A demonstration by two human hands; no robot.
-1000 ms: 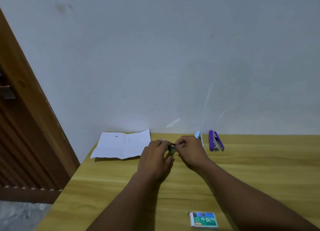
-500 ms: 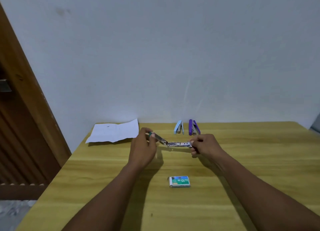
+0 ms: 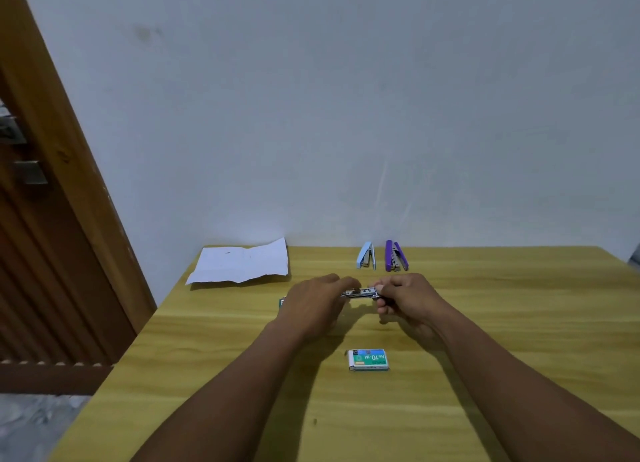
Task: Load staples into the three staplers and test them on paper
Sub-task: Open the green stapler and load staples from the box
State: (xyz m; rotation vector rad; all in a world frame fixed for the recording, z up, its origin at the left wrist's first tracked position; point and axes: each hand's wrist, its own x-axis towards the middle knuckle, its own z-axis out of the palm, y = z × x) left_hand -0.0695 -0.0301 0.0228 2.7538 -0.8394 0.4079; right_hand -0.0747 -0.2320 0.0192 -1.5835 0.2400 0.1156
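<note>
Since half a second back our hands have closed in on each other. The left hand [image 3: 317, 306] now covers most of the open stapler [image 3: 362, 292], so only a short run of its metal magazine shows between them. Left fingers curl over the handle end, with a bit of green poking out at the hand's 9 o'clock. The right hand [image 3: 407, 299] pinches the magazine's tip between thumb and fingertips.

The stapler sits mid-table [image 3: 519, 323], seemingly just off the wood. For this step we reckon: keep the channel level and facing up, steady the base with the left hand, and don't let the top snap down before a strip goes in.

The staple box [image 3: 369, 359] lies at 6 o'clock from our hands. It looks shut, so we can't see what's inside. We can't tell if the magazine holds staples yet either.

The blue stapler [image 3: 366, 260] and purple stapler [image 3: 395, 261] wait at 12 to 1 o'clock, and the paper [image 3: 242, 266] at 11.
</note>
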